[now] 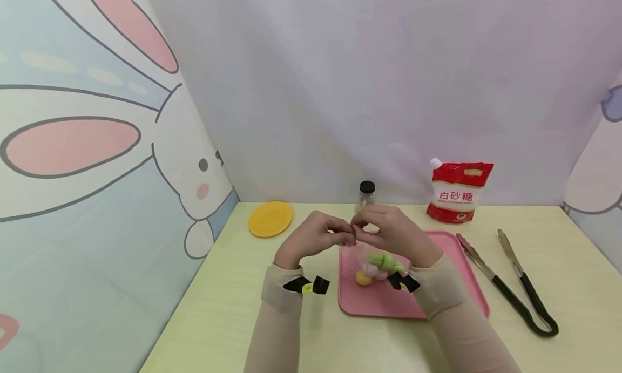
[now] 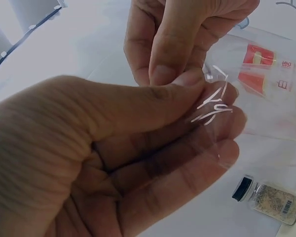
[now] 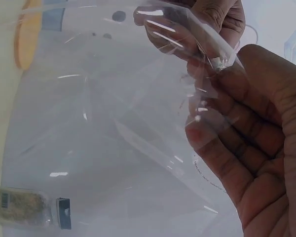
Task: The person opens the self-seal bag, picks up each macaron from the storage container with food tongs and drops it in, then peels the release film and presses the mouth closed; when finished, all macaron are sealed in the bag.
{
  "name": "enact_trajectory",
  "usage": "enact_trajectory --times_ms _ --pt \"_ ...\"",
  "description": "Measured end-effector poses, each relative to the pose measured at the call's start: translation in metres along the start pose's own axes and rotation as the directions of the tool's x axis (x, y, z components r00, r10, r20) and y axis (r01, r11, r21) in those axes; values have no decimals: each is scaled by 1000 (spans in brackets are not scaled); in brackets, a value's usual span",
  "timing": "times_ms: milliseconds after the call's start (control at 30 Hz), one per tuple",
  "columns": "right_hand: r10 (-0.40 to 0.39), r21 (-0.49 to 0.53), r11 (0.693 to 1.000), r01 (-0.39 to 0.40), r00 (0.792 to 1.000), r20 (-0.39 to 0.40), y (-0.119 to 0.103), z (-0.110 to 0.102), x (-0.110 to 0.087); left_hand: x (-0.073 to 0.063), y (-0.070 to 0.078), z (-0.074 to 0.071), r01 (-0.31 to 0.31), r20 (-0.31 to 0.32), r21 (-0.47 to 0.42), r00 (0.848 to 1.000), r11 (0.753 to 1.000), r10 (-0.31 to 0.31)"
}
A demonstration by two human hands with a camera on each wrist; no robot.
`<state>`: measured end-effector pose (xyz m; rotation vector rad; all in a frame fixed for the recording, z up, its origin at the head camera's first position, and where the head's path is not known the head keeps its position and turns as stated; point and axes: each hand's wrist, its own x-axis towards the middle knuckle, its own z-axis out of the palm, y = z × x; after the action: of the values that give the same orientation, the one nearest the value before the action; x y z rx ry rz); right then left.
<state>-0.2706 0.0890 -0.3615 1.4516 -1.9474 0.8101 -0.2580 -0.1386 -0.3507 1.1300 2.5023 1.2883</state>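
Observation:
A clear plastic bag (image 3: 123, 133) hangs from both hands, its top edge pinched between their fingertips. The left hand (image 1: 318, 235) grips it with the thumb against curled fingers. Close beside it, fingertips meeting over the same edge, the right hand (image 1: 391, 234) pinches the film too. In the left wrist view, creased film (image 2: 214, 106) shines across the left fingers. Beneath the hands in the head view, a green knotted piece (image 1: 386, 262), a yellow round piece (image 1: 363, 278) and pale pinkish pieces appear over the pink tray (image 1: 413, 309).
Behind the hands stands a jar with a black lid (image 1: 367, 187). A red and white sugar pouch (image 1: 457, 192) is at the back right. Black-handled tongs (image 1: 522, 305) lie right of the tray, and a yellow plate (image 1: 270, 219) at the back left.

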Motion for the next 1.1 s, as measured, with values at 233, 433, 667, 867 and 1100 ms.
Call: enact_trajectory --times_ms 233,433,667,867,1100 --pt "21 -37 999 -22 999 -46 1 2 -1 -1 0 -1 23 -15 -2 1000 1000 -23" --pt "42 -61 997 -46 996 -73 0 3 0 0 -2 -2 22 -34 -9 999 1000 -22" --pt "45 -119 991 -65 984 -171 5 -1 -4 1 -1 0 63 -29 -48 998 997 -64" --pt "14 -50 998 -23 984 -180 5 -13 -8 0 -4 0 72 -44 -81 996 994 -75" --pt "-33 -43 999 31 998 -50 -2 -7 2 1 -3 0 46 -44 -79 998 996 -49"
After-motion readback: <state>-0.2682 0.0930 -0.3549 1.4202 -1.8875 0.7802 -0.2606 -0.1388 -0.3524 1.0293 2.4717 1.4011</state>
